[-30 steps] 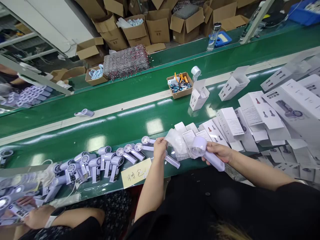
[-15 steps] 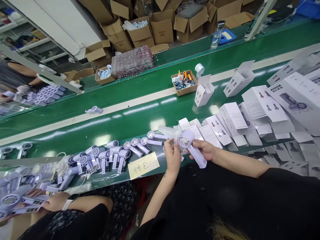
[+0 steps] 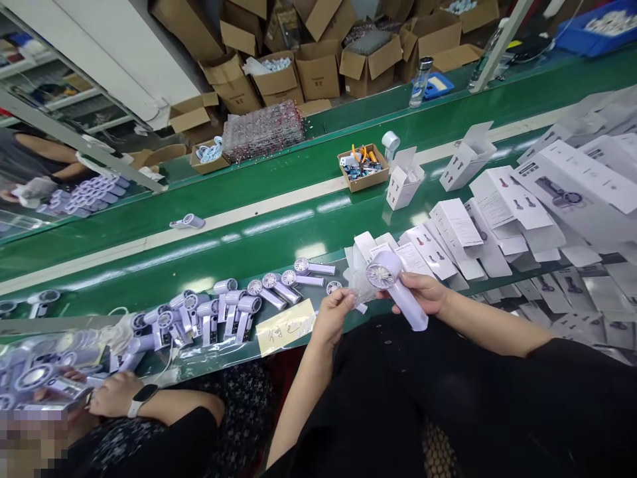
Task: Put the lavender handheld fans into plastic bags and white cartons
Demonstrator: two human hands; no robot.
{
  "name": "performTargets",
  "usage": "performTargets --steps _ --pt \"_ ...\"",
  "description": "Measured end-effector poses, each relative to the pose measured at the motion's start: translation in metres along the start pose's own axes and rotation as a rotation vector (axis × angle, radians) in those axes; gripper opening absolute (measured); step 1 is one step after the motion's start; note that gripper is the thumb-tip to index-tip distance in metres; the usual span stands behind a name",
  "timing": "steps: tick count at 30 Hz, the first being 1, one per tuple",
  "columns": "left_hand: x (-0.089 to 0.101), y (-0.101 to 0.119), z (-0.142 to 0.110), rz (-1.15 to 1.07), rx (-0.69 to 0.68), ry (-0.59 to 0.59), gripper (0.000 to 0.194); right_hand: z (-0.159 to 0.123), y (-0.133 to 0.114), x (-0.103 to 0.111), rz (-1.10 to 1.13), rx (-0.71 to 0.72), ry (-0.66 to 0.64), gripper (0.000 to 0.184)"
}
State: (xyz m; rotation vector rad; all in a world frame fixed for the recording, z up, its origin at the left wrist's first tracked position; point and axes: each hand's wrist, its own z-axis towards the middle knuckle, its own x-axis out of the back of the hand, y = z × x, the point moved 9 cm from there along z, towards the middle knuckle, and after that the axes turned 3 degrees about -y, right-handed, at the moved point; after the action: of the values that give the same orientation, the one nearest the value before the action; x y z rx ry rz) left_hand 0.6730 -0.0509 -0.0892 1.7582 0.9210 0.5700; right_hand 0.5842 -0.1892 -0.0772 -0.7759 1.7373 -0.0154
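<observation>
- Landmark: the pale yellow paper sign with handwriting [image 3: 286, 326], lying on the green bench [image 3: 124, 272].
- Step in hand (judgement): the fan and its bag are being brought together, or parted, by two-handed handling. The direction of motion cannot be determined.
- Right hand [image 3: 423, 292]: fingers and thumb close around the upper handle of a lilac plastic handheld fan with a round head [image 3: 411, 307]. The fan is to the right of the sign; its bladed face is visible and its handle slants toward the person's body.
- Left hand [image 3: 332, 317]: thumb and fingertips pinch the edge of a clear, crumpled plastic bag [image 3: 357, 277], right of the sign. The bag lies against the fan head in view; whether it encloses any part of the head cannot be determined.
- Next-move requirement (judgement): maintain the left pinch to control the thin film, and support the fan by its handle. Align the head with the bag mouth if inserting; keep the film free of the head if separating.
- Adjacent stock: lilac fans with round heads [image 3: 271, 299] lie beyond the sign and to its left. White printed cardboard boxes [image 3: 428, 252] stand in overlapping rows to its right.
- Farther items: a brown cardboard tray of small parts [image 3: 371, 180] sits beyond and right of the sign. A co-worker's hand [image 3: 117, 393] is left of it.
</observation>
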Motion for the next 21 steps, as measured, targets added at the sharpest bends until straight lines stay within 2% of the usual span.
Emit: performTargets --steps 2,4,5,7,9,11,14,16,17,19,21 --pt "0.025 0.027 -0.007 0.317 -0.168 0.254 0.021 -0.015 -0.003 -0.011 -0.096 -0.029 -0.042 0.051" --pt "0.027 0.057 -0.018 0.595 -0.355 0.41 0.014 -0.023 0.0 -0.024 -0.183 -0.07 -0.063 0.064" --pt "0.019 0.067 -0.022 0.662 -0.429 0.409 0.013 -0.023 0.003 -0.029 -0.203 -0.086 -0.064 0.071" --pt "-0.003 0.074 -0.022 0.645 -0.508 0.275 0.015 -0.018 0.011 -0.04 -0.178 -0.111 -0.072 0.079" --pt "-0.022 0.064 -0.016 0.48 -0.462 0.085 0.014 -0.009 0.02 -0.047 -0.115 -0.133 -0.094 0.072" --pt "-0.029 0.045 -0.008 0.225 -0.319 -0.003 0.016 -0.002 0.023 -0.044 -0.091 -0.127 -0.08 0.061" --pt "-0.019 0.013 0.001 -0.191 -0.109 0.099 0.024 -0.001 0.022 -0.021 -0.157 -0.106 0.076 0.046" --pt "-0.014 0.002 0.004 -0.308 -0.054 0.166 0.027 -0.007 0.019 -0.003 -0.212 -0.085 0.212 0.042" --pt "-0.014 0.003 0.005 -0.287 -0.059 0.178 0.028 -0.011 0.018 0.004 -0.236 -0.066 0.274 0.041" --pt "-0.015 0.017 0.006 -0.102 -0.147 0.202 0.025 -0.017 0.014 0.013 -0.285 -0.01 0.378 0.041" --pt "-0.02 0.046 0.001 0.184 -0.351 0.211 0.022 -0.021 0.012 0.016 -0.321 0.039 0.46 0.04"
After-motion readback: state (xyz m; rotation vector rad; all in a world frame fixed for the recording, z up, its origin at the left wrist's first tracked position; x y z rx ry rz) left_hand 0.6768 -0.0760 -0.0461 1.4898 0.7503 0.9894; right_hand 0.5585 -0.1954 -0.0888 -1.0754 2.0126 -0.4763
